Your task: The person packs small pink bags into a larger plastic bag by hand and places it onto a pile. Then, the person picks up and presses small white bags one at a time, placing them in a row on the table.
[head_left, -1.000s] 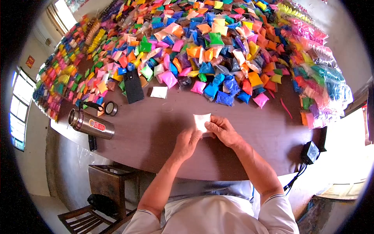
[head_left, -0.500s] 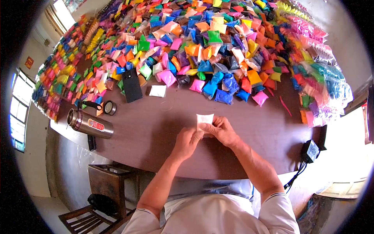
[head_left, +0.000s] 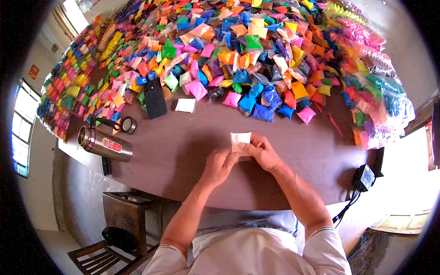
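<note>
Between my two hands is a small white packet (head_left: 240, 138), held up just above the brown table. My left hand (head_left: 219, 165) pinches its lower left corner between thumb and fingers. On the right side, my right hand (head_left: 262, 152) has its thumb laid across the front of the packet and its fingers behind. The packet's lower part is hidden by my thumbs. A second white packet (head_left: 185, 105) lies flat on the table, ahead and to the left of my hands. Beyond it spreads a big heap of small coloured packets (head_left: 256, 68).
A black phone (head_left: 155, 101) leans at the heap's near edge. To the left lie an open steel flask (head_left: 107, 145) and its round cap (head_left: 129, 124). Clear bags of packets (head_left: 378, 101) are stacked at right. A black box with cables (head_left: 364, 178) sits at the table's right edge.
Both hands keep their hold on the white packet, with only a very slight shift of my fingers. The whole view has moved a little; nothing else differs.
</note>
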`<state>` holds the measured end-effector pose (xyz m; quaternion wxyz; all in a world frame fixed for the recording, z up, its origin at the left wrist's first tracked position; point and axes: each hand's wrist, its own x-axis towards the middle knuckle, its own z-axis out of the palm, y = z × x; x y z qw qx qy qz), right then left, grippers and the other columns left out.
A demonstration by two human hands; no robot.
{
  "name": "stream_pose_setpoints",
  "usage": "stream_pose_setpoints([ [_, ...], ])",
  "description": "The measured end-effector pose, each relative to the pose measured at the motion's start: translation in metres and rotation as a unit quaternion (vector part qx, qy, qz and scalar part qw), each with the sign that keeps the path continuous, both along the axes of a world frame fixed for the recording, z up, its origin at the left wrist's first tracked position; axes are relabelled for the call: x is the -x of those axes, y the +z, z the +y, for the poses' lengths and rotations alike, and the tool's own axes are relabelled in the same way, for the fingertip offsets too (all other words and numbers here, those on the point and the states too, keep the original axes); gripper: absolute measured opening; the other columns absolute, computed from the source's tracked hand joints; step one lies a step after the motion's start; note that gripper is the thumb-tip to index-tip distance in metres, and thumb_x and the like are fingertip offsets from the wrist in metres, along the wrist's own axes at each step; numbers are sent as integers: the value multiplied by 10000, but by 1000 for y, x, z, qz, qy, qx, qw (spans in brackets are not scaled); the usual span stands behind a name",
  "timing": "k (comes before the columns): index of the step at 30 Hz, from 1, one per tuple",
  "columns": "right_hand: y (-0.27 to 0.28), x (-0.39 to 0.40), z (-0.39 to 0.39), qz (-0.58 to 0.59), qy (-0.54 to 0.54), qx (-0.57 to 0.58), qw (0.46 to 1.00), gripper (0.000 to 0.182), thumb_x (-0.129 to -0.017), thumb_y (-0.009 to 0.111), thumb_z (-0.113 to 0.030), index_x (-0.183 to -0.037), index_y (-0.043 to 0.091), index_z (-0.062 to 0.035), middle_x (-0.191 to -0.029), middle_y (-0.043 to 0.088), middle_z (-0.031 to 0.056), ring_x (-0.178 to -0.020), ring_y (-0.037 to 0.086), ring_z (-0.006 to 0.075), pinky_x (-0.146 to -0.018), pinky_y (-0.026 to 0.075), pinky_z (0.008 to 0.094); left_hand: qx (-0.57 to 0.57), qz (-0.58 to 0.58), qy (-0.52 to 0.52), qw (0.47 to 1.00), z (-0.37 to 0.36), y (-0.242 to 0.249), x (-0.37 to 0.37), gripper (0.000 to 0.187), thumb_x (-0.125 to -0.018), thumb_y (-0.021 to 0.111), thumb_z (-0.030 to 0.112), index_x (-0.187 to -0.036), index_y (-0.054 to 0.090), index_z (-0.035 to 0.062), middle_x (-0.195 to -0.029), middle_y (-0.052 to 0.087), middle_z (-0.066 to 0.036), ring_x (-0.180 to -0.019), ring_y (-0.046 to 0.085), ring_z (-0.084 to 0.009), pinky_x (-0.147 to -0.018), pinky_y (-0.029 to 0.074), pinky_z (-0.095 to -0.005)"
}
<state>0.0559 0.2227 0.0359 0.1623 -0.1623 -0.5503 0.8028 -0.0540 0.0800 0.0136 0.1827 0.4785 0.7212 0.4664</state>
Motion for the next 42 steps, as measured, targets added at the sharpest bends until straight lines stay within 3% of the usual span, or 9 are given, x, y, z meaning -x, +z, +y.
stream_pose_setpoints([
  [2,-14,1,3,-5,28,-21,999,173,-939,662,-173,-960,662,-2,-853,673,5,-762,594,78,-659,484,253,-34,-1,-4,999,3,7,-3,388,-987,538,382,-882,618,17,-695,582,-167,-601,555,-330,-586,441,-390],
  [9,-13,-2,8,3,64,-32,997,97,-914,675,-104,-930,664,-9,-860,676,19,-736,591,81,-650,486,254,49,67,-50,995,3,12,0,389,-1001,536,375,-922,636,7,-796,647,-115,-735,612,-242,-675,482,-375],
  [11,-1,-2,4,6,55,-30,998,112,-923,663,-117,-938,666,-7,-856,674,16,-739,587,80,-652,482,254,-48,-7,-23,999,3,13,-2,394,-1004,530,371,-899,641,9,-792,646,-109,-727,606,-244,-678,476,-375],
  [16,-16,-3,14,-30,24,33,999,201,-961,618,-189,-993,662,5,-872,672,13,-772,588,81,-678,483,255,-18,-34,-19,999,0,6,1,379,-999,527,371,-896,638,23,-775,630,-115,-727,602,-266,-672,468,-381],
  [18,-19,-2,13,2,18,-61,998,264,-985,594,-250,-1063,635,-1,-889,660,-2,-773,582,67,-675,476,232,-17,-5,-20,1000,0,4,1,348,-991,538,355,-905,626,29,-753,611,-124,-712,603,-280,-652,467,-382],
  [29,-16,-3,5,-29,55,-91,994,189,-962,639,-193,-951,622,-5,-830,651,0,-746,587,68,-630,478,250,30,15,-47,998,1,10,0,466,-1002,502,440,-881,653,16,-745,650,-96,-774,619,-239,-706,477,-366],
  [35,-9,-3,10,-18,57,-53,997,258,-954,658,-234,-1043,631,7,-850,652,10,-752,589,89,-640,478,256,-8,-45,-6,999,0,0,2,464,-1009,488,439,-943,641,6,-792,646,-100,-758,620,-229,-706,483,-358],
  [37,-7,-2,12,-6,21,153,988,299,-954,658,-249,-1104,622,7,-882,657,19,-771,589,93,-668,479,265,-4,-28,-12,1000,-2,-1,2,465,-1012,483,438,-936,640,6,-800,644,-100,-756,618,-227,-707,483,-357],
  [42,-15,-3,16,10,38,-28,999,270,-964,640,-241,-1087,610,-2,-893,660,17,-787,590,92,-673,477,263,-14,-27,-9,999,-2,1,1,363,-1002,501,375,-963,634,39,-770,638,-89,-757,612,-280,-716,477,-393],
])
